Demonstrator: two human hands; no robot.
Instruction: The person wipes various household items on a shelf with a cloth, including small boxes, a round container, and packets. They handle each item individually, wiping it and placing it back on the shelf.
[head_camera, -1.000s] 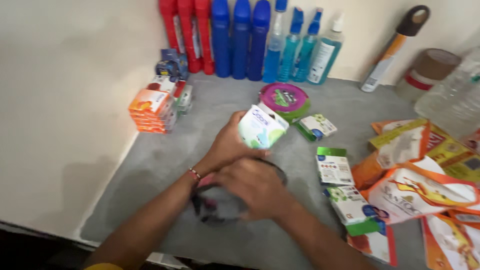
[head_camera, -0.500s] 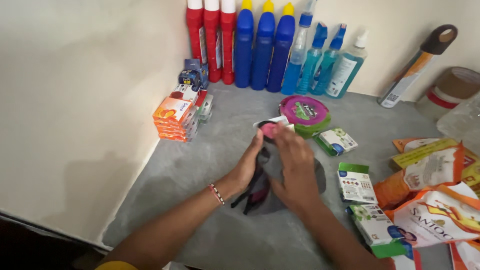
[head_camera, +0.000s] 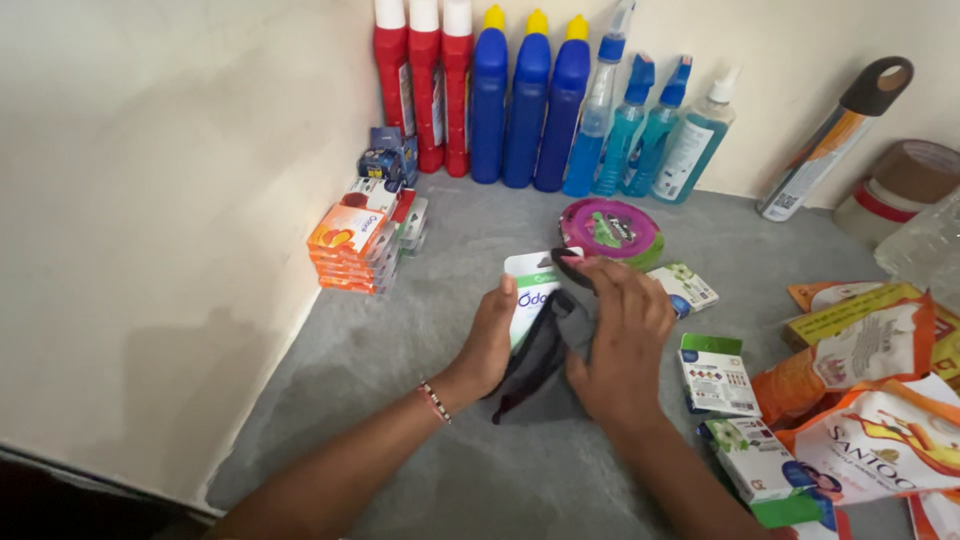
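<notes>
Two hands meet at centre of the grey shelf top (head_camera: 450, 470). Left hand (head_camera: 492, 340) lies flat, fingers released, palm against the left side of a white-and-green sachet (head_camera: 528, 290) that sits at 12 o'clock of the hands. Right hand (head_camera: 625, 335) has fingers curled, grasping a dark cloth (head_camera: 535, 360) that drapes between both hands and covers the sachet's lower part.

Judgement for doing this cleanly: keep the left palm as a brace so the sachet does not skid; keep the cloth bunched short.

Edges, left to right:
- wall (head_camera: 150, 250) at 9 o'clock, near.
- orange box stack (head_camera: 350, 245) at 10 o'clock, apart.
- round purple tin (head_camera: 612, 228) at 1 o'clock, just beside the right fingertips.
- small green-topped boxes (head_camera: 715, 375) at 3 o'clock, near.

Open room: 7 o'clock, bare grey surface.
</notes>
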